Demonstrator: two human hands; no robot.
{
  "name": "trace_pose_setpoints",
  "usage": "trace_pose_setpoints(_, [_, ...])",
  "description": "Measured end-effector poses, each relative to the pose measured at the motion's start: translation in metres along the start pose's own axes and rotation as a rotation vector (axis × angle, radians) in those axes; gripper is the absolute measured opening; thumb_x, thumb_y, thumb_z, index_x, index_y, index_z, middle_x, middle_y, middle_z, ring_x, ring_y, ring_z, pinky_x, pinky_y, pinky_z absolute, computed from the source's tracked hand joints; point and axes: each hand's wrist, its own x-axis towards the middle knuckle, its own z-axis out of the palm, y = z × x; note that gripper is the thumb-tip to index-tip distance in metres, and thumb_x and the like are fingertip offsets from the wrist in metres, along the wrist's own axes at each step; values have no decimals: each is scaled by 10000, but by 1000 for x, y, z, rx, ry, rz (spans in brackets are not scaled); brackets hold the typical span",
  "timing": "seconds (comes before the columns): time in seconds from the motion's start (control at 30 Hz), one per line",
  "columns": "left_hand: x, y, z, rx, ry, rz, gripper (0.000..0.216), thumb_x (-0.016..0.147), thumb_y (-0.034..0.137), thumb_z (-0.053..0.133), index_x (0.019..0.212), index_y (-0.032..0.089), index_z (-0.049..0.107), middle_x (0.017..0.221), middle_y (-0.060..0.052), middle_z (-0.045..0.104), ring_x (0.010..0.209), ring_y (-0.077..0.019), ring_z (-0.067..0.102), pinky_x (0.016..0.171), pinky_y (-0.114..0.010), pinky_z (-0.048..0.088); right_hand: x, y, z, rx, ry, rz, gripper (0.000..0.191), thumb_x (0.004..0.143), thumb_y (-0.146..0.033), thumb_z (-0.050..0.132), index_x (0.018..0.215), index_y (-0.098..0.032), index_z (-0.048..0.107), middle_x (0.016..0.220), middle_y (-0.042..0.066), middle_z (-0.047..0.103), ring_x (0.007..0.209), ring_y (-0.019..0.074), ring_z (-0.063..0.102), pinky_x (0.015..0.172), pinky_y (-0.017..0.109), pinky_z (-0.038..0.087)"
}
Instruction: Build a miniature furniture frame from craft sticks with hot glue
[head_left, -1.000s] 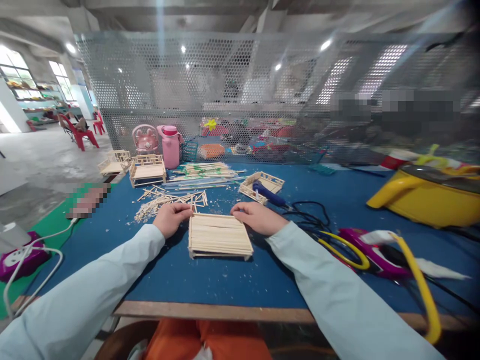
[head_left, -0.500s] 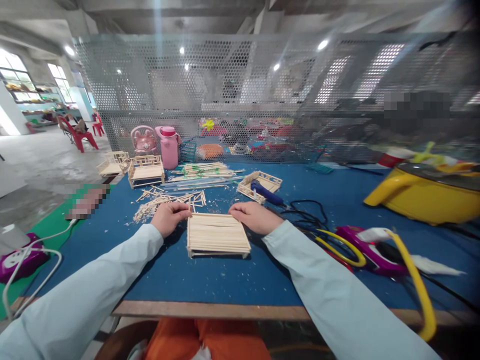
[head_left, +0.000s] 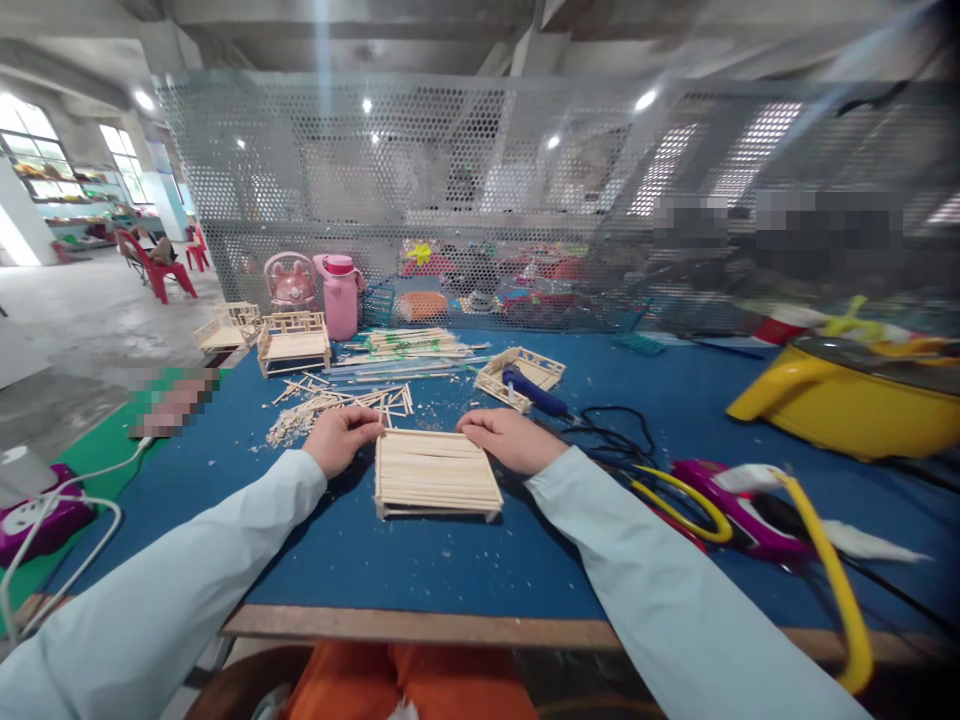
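A small platform of pale wooden sticks (head_left: 439, 472), laid side by side on short legs, stands on the blue tabletop in front of me. At its far left corner my left hand (head_left: 337, 438) is closed, thumb and fingers pinching a short wooden stick (head_left: 382, 412) that points upward. My right hand (head_left: 510, 438) is closed on the platform's far right corner; its fingertips are partly hidden. Beyond my left hand lies a heap of cut stick pieces (head_left: 315, 410). A blue glue gun (head_left: 536, 390) rests on another small stick frame (head_left: 551, 368) past my right hand.
Two small stick-built pieces (head_left: 294, 340) stand at the back left near a pink bottle (head_left: 340, 298). Bundled sticks (head_left: 416, 343) lie at the back. On the right are a yellow pot (head_left: 855, 405), a purple power strip (head_left: 757, 520) and cables. A perforated metal screen (head_left: 465, 180) closes the far side.
The view has shifted very slightly. Both hands keep their places at the platform's far corners, and the platform has not visibly moved on the table.
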Motion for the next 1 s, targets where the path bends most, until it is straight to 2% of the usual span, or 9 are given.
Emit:
trace_pose_setpoints(0.23, [0,1,0,-35,-14,-5,202,597,317,641,688,138,664,586,7,616,555,-114,507,607,-242,410,2,-2,3,20,4,10,275,795,-217,394,869,-126,643,871,78,673,785,161,589,715,248,419])
trace_pose_setpoints(0.33, [-1,1,-1,-43,-30,-13,226,600,332,638,703,133,661,575,11,601,529,-103,481,566,-234,390,-4,-5,-7,54,66,33,264,786,-305,443,858,-135,632,688,38,640,607,138,544,584,236,402])
trace_pose_setpoints(0.4, [-1,0,-1,-43,-32,-13,237,598,339,641,714,134,662,584,10,604,526,-101,477,558,-231,385,-15,-5,-24,98,259,81,322,790,-402,442,874,-144,616,557,-1,565,491,119,472,507,231,365])
trace_pose_setpoints(0.47, [-1,-1,-1,-29,-29,-4,236,601,340,642,718,137,665,606,4,619,540,-105,487,571,-234,393,-31,-1,-44,111,614,172,366,817,-442,379,881,-157,599,535,-10,524,478,116,452,503,232,355])
trace_pose_setpoints(0.53, [-1,-2,-1,0,-24,8,232,610,343,638,721,142,668,633,-7,637,566,-117,506,590,-240,404,-49,9,-61,26,750,302,356,828,-429,343,811,-170,588,534,0,525,482,123,458,511,240,352])
trace_pose_setpoints(0.57, [-1,-3,-1,15,-22,15,232,616,346,635,725,145,671,648,-12,646,584,-125,517,601,-244,410,-59,15,-66,-73,676,363,316,812,-408,377,740,-180,582,535,7,537,494,130,469,520,245,349])
trace_pose_setpoints(0.67, [-1,-3,-2,55,-7,36,234,623,356,630,735,157,680,684,-23,667,632,-150,549,634,-260,428,-84,33,-68,-372,258,517,225,726,-343,502,554,-200,526,555,25,578,529,159,501,504,256,309])
trace_pose_setpoints(0.73, [-2,-3,-2,77,3,46,236,624,360,628,739,162,685,696,-26,677,643,-158,559,647,-267,434,-96,38,-59,-444,97,564,227,719,-347,515,543,-205,507,578,30,600,547,171,524,495,255,296])
trace_pose_setpoints(1.0, [-2,-2,-1,67,-3,29,243,625,361,624,746,157,677,690,-24,671,620,-144,554,645,-261,429,-108,2,-5,-419,167,392,322,799,-489,403,645,-214,467,629,32,602,561,169,532,509,261,292])
